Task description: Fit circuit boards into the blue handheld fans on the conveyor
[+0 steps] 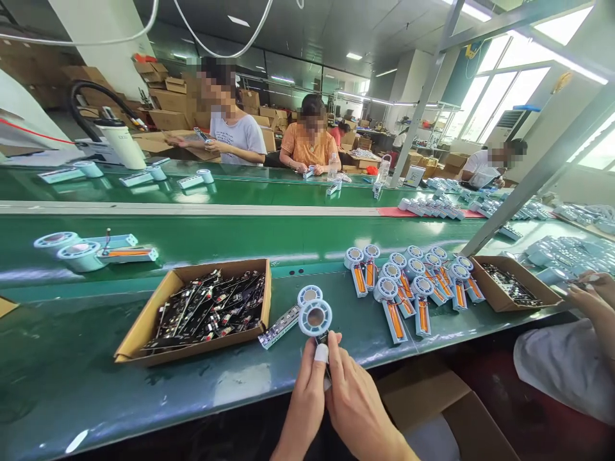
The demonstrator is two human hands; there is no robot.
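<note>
My left hand and my right hand meet at the table's front edge, both closed around the handle of a light-blue round-headed device. Its head is a slotted ring with a metallic-looking centre, pointing away from me. White wrap covers my left thumb. Fingers hide most of the handle, where a dark strip shows. Just behind lies a second round-headed device, its handle fitted with a circuit board. Left of it, an open cardboard box holds many narrow black circuit boards.
Several round-headed devices with orange strips lie to the right, before another box of boards. Two more devices rest on the green belt. A co-worker's hands are at far right; others sit opposite. A slanted metal post rises at right.
</note>
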